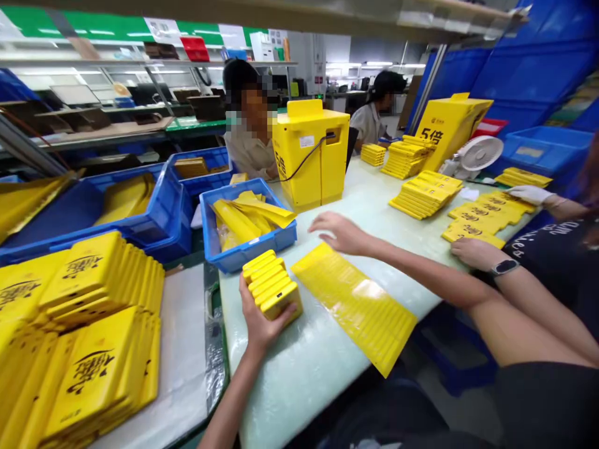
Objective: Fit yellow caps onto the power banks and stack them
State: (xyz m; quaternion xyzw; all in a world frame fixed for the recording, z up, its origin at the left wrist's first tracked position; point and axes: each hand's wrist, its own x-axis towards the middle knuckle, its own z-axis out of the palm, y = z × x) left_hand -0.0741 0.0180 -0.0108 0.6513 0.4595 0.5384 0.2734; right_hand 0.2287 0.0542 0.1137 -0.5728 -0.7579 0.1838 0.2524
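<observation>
My left hand grips a row of several yellow power banks standing on edge on the pale green table, thumb against the near end. My right hand hovers open, fingers spread, just above the table at the far end of a long flat yellow sheet. That sheet lies diagonally beside the row and overhangs the table's near edge. Nothing is in the right hand.
A blue bin of yellow sleeves sits behind the row. A yellow charging cabinet stands further back. Stacked yellow boxes fill the left. A co-worker's watch-wearing hand and gloved hand rest by yellow stacks at right. Two people sit across the table.
</observation>
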